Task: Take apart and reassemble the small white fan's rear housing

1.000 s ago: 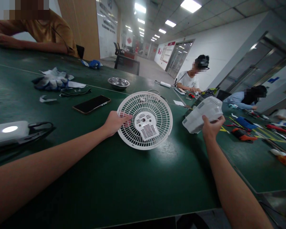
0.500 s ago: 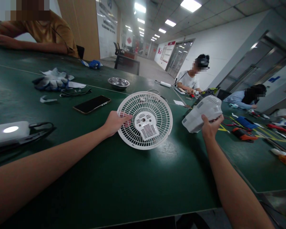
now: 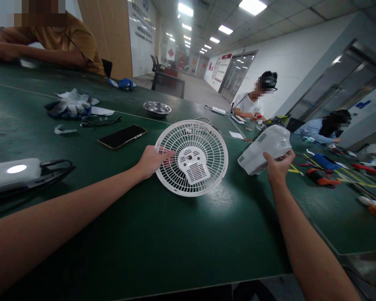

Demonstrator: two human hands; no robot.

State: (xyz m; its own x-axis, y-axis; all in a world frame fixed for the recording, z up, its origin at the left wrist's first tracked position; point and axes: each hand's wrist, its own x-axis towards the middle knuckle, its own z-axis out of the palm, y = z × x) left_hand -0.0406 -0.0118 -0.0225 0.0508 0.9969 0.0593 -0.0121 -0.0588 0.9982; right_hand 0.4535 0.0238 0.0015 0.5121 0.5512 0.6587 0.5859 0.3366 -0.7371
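Observation:
My left hand (image 3: 152,161) is closed on the left rim of a round white fan grille (image 3: 191,165), its thumb lying over the slats. The grille is tilted with its vented centre plate facing me, above the green table (image 3: 163,238). To the right, my right hand (image 3: 278,164) grips a white plastic fan housing (image 3: 265,148) from below and the right, thumb on the near side and fingers partly hidden behind it. The housing has vent slots at its upper end and is held apart from the grille.
A phone (image 3: 122,136), a metal bowl (image 3: 157,108) and gloves (image 3: 70,106) lie beyond my left hand. A white device with a cable (image 3: 15,173) sits at left. Tools and an orange-black meter (image 3: 322,177) are at right. Several people sit around the table.
My right hand and the housing have shifted very slightly left. The left hand and grille look the same, apart from a small shift of the whole view.

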